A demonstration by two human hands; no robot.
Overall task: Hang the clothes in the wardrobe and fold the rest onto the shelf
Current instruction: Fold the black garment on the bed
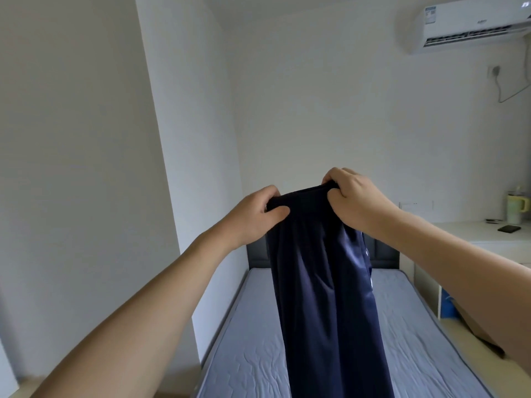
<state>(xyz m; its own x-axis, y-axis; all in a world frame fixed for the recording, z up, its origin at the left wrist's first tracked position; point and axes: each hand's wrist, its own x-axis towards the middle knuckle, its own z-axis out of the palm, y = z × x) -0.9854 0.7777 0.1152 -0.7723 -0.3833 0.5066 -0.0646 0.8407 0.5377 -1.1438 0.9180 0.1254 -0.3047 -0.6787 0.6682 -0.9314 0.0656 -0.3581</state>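
White walls behind, and both hands are up: left hand [254, 215] and right hand [352, 196] each pinch the waistband of navy trousers [321, 282], which hang straight down below the grip over the bed [247, 354].

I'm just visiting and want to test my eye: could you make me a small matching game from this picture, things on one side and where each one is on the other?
Things:
1. navy trousers
2. air conditioner
3. pale green mug
4. mattress

Places:
A. high on the wall, upper right
B. on the white desk at the right
C. held up by the waistband in both hands, left hand and right hand
D. below, under the hanging cloth

Pairs: 1-C, 2-A, 3-B, 4-D
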